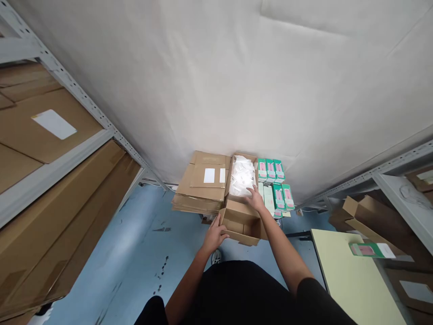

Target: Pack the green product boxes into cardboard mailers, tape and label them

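An open, empty cardboard box (pixel 241 223) sits on the blue floor in front of me. My left hand (pixel 214 234) grips its near-left corner. Behind it stands a second open carton (pixel 233 168) filled with clear plastic bags (pixel 241 177). My right hand (pixel 256 198) reaches over the empty box and rests on those bags at the carton's near right edge, fingers spread. Green and pink product boxes (pixel 276 183) stand stacked just right of that hand.
A pile of flattened cartons (pixel 201 185) lies left of the boxes. Metal shelving with big cartons (pixel 50 180) lines the left side. A pale yellow table (pixel 352 275) carrying one green box (pixel 368 249) stands at right, beside more shelving (pixel 399 180). A white wall rises behind.
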The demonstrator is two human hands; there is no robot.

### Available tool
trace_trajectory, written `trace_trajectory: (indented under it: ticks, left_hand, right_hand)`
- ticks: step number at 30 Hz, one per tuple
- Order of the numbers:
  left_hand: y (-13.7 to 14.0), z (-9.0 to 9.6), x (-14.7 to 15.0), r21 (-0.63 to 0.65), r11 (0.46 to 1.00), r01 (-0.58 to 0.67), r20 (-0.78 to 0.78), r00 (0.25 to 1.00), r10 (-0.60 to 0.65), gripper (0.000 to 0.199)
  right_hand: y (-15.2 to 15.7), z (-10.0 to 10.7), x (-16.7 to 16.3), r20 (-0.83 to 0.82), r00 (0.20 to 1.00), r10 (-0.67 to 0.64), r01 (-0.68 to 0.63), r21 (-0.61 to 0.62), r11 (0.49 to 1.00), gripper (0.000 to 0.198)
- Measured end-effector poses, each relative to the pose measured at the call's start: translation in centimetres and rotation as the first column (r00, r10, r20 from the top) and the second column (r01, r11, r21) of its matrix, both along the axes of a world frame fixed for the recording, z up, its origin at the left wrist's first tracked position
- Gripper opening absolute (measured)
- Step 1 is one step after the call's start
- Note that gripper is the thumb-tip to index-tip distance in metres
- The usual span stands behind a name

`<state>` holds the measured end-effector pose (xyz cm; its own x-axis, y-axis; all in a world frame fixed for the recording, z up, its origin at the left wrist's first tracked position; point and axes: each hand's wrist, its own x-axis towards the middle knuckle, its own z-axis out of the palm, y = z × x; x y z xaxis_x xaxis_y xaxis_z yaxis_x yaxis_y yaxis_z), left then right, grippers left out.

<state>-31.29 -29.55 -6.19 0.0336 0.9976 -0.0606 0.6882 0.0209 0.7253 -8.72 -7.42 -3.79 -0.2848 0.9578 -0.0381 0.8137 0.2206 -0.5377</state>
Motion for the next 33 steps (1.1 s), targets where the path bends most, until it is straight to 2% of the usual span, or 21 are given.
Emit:
trace_trajectory:
  ticks: [3, 6, 12, 17, 22, 25, 28, 31, 33]
  left_hand:
    - [0.0, -0.2, -1.6, -0.004, 1.0, -0.007, 0.031, 1.0, 0.007, 0.015]
    - [0.3, -0.4, -2.6, 0.0, 1.0, -0.002, 0.058, 0.998, 0.002, 0.015]
    - [1.2, -0.5, -3.7, 0.037, 0.999, 0.008, 0.07, 0.997, -0.01, 0.015]
    - [2.2, 0.0, -3.8, 0.049, 0.998, 0.026, 0.059, 0.998, -0.029, 0.015]
    - [3.4, 0.9, -2.8, 0.078, 0.996, 0.033, 0.04, 0.999, -0.036, 0.015]
    - [3.8, 1.4, -1.8, 0.115, 0.993, 0.027, 0.033, 0.999, -0.031, 0.014]
    - [4.0, 1.9, -0.5, 0.159, 0.986, 0.047, 0.031, 0.998, -0.053, 0.012]
    - [4.3, 2.6, 1.0, 0.199, 0.976, 0.093, 0.022, 0.995, -0.1, 0.01]
    - [4.6, 3.0, 2.4, 0.207, 0.969, 0.131, 0.006, 0.991, -0.135, 0.009]
  right_hand:
    - [3.4, -0.6, -2.6, 0.136, 0.991, 0.011, 0.006, -0.122, 0.993, 0.065]
    - [5.1, -1.3, -4.2, 0.19, 0.98, 0.058, -0.016, -0.215, 0.977, 0.068]
    - [5.0, -1.8, -5.3, 0.209, 0.975, 0.077, -0.019, -0.265, 0.964, 0.032]
    - [4.8, 0.1, -4.6, 0.191, 0.981, 0.025, 0.013, -0.193, 0.981, 0.018]
    - [4.3, 3.9, -2.8, 0.128, 0.991, -0.051, 0.061, -0.08, 0.995, 0.023]
    - [2.4, 6.5, -0.9, -0.07, 0.995, -0.072, 0.076, 0.053, 0.996, 0.039]
    - [-1.5, 8.6, 1.4, -0.246, 0.967, -0.071, 0.11, 0.146, 0.983, 0.046]
    - [-6.6, 9.3, 4.4, -0.278, 0.956, -0.093, 0.135, 0.136, 0.981, 0.041]
    - [-10.0, 9.0, 6.7, -0.249, 0.968, -0.006, 0.022, 0.06, 0.998, 0.032]
